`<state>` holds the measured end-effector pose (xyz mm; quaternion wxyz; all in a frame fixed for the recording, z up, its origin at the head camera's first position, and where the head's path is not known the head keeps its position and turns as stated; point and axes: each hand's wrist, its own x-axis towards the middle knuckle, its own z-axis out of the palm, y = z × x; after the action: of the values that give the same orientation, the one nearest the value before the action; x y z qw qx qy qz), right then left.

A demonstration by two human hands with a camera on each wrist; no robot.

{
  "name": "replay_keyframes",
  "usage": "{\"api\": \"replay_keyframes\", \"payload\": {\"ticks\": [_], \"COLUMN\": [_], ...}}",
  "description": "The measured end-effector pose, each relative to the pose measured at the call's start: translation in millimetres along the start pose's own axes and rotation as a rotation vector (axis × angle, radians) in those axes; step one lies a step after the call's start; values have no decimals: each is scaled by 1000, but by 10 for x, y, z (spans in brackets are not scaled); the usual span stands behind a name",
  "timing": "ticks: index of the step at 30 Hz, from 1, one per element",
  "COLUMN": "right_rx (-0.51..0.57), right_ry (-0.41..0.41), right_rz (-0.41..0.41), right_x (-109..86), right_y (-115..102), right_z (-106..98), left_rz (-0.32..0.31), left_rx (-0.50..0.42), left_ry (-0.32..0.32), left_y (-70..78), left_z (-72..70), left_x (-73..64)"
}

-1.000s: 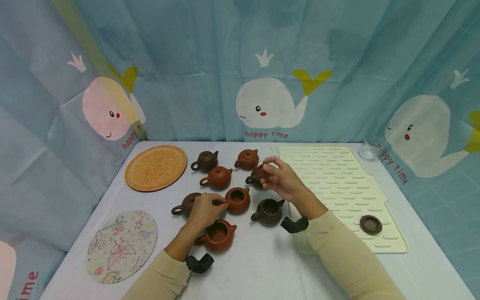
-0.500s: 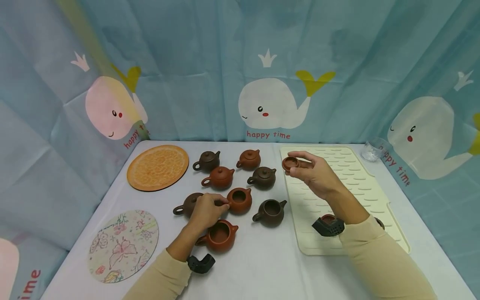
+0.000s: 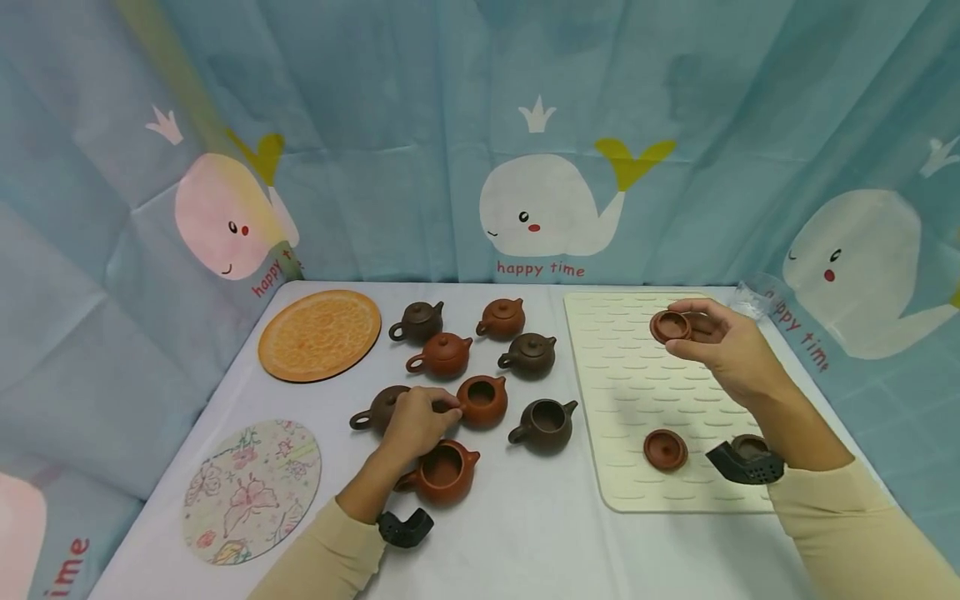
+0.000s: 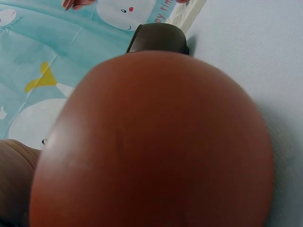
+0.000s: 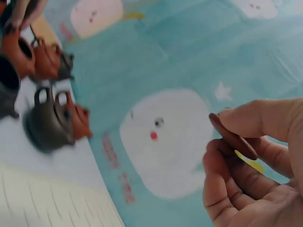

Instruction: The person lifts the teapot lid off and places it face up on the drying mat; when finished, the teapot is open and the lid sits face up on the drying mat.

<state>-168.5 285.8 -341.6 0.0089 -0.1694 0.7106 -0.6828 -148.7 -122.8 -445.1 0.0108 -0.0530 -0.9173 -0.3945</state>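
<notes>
Held lid: a small red-brown lid (image 3: 671, 327) hangs above the cream mat (image 3: 611, 400), well apart from every pot.
Lid's facing: its hollow underside turns up toward the wearer's head; from the right wrist it shows almost edge-on, its long line slanting from upper left down to lower right.
Right-hand grip (image 3: 729, 350): pinching that lid by the rim, thumb on one side, fingers on the other.
Left-hand grip (image 3: 414, 421): thumb and fingers pinching the handle side of the lidless middle pot (image 3: 482, 410); the handle itself is hidden by them.
Middle pot's line: upright on the white surface (image 3: 540, 525), mouth up, spout pointing right and away, long axis running from the left fingertips out to that spout.
Near red pot (image 3: 456, 487): lidless, just below the left hand, spout to the right and slightly away.
Dark lidless pot (image 3: 545, 427): between middle pot and mat, handle left, spout right and away.
Lidded dark pot (image 3: 381, 408): partly behind the left hand, handle to the left.
Back group: four lidded pots, two dark and two red, spouts all to the right.
Lids on the mat: a red one (image 3: 665, 450), and a dark one (image 3: 752, 442) partly hidden by the right wrist camera (image 3: 745, 464).
</notes>
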Motion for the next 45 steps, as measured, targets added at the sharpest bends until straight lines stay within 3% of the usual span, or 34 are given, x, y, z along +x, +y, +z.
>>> {"api": "replay_keyframes", "payload": {"ticks": [4, 13, 17, 25, 35, 40, 45], "right_rx": [-46, -240, -385, -570, -718, -739, -772], "right_ry": [-4, 29, 27, -7, -90, -113, -143], "right_rz": [-7, 87, 141, 246, 360, 371, 321], "right_x": [-106, -349, -404, -488, -565, -590, -581], "right_y": [39, 253, 355, 574, 802, 894, 946], "right_z": [-226, -619, -729, -883, -992, -996, -966], "left_rz": [1, -3, -3, -9, -26, -10, -19], "left_rx": [-3, -11, -16, -27, -18, -19, -16], "left_ry": [-4, -2, 0, -6, -3, -5, -7], "left_y": [-8, -4, -9, 0, -7, -5, 3], "left_z": [12, 13, 3, -8, 5, -3, -4], "left_x": [-5, -2, 3, -6, -11, -8, -9]}}
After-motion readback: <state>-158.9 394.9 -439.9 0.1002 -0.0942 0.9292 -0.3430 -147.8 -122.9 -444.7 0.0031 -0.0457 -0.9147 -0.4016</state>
